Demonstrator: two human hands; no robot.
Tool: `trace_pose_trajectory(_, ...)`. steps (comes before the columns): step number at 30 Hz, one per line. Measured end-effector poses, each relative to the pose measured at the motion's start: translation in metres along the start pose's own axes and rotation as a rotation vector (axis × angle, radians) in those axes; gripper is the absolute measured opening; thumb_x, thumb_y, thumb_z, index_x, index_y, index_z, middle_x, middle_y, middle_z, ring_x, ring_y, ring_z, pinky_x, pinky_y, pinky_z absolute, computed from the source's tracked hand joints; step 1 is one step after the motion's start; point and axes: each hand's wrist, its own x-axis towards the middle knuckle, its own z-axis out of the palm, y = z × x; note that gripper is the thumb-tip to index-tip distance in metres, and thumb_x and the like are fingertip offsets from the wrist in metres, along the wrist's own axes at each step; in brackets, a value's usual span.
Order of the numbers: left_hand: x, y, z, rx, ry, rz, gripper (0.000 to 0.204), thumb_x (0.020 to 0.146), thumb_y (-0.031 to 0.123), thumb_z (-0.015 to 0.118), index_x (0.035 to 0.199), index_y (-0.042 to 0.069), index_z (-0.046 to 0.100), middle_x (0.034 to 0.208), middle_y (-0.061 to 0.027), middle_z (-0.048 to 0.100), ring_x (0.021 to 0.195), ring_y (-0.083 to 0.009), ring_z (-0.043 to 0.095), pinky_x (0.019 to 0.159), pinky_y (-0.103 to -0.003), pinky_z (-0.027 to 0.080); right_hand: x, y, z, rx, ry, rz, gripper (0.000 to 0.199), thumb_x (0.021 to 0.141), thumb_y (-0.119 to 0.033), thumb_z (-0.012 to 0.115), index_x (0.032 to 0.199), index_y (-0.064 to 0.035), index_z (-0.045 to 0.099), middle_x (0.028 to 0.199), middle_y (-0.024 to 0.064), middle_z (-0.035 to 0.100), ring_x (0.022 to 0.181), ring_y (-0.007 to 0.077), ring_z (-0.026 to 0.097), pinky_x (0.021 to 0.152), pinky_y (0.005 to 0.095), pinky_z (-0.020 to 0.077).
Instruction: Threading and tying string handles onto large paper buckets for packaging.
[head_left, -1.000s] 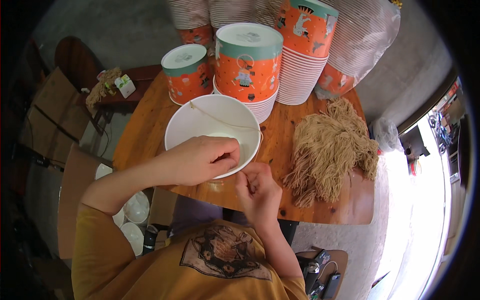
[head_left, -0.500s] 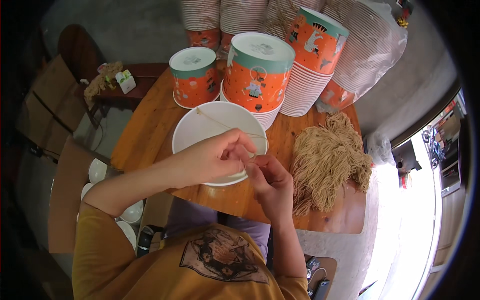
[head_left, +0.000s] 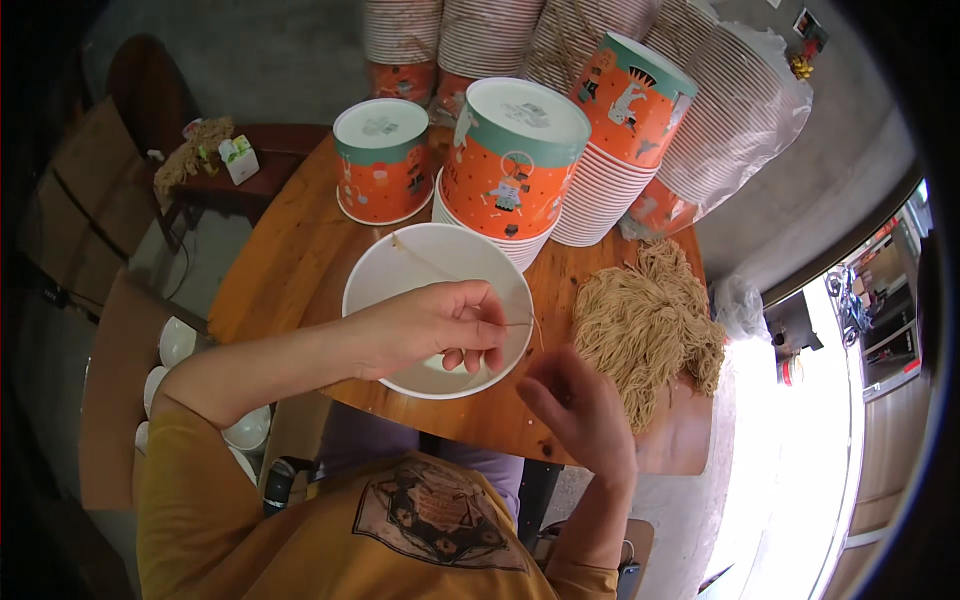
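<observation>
Your left hand (head_left: 435, 325) pinches a thin string (head_left: 522, 326) over the white bowl (head_left: 400, 265); your right hand (head_left: 578, 410) hovers open just beside it, near the string pile (head_left: 645, 325).

shirt: mustard-yellow, short sleeves | chest: dark graphic print | forearms, hands (head_left: 440, 325): bare

A bowl (head_left: 437, 270) sits on the surface (head_left: 280, 270), the left hand (head_left: 430, 325) over it. The straw heap (head_left: 645, 325) lies to its right. Cup stacks (head_left: 520, 160) stand behind.

bright daylight glares from right; fisheye edges bend, darken.
</observation>
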Motion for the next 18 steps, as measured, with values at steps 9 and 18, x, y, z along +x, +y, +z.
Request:
trace_pose_trajectory(9, 0.004, 0.002, 0.017, 0.631, 0.018, 0.117, 0.020, 0.092, 0.019, 0.065, 0.103, 0.003, 0.063, 0.091, 0.0000, 0.066, 0.086, -0.0078, 0.057, 0.082, -0.027, 0.047, 0.027, -0.008, 0.001, 0.215, 0.003, -0.179, 0.012, 0.083, -0.003, 0.071, 0.088, -0.0008, 0.061, 0.083, 0.0037, 0.056, 0.065, 0.0095, 0.054, 0.058, 0.0243, 0.0439)
trace_pose_trajectory(18, 0.007, -0.005, 0.016, 0.460, -0.001, 0.090, 0.023, 0.089, 0.025, 0.067, 0.097, 0.003, 0.069, 0.079, -0.0002, 0.063, 0.073, -0.0073, 0.054, 0.070, -0.024, 0.045, 0.030, 0.013, 0.008, 0.524, 0.059, -0.136, 0.008, 0.086, 0.000, 0.069, 0.087, 0.0004, 0.061, 0.087, 0.0022, 0.059, 0.077, 0.0082, 0.062, 0.068, 0.0229, 0.0506)
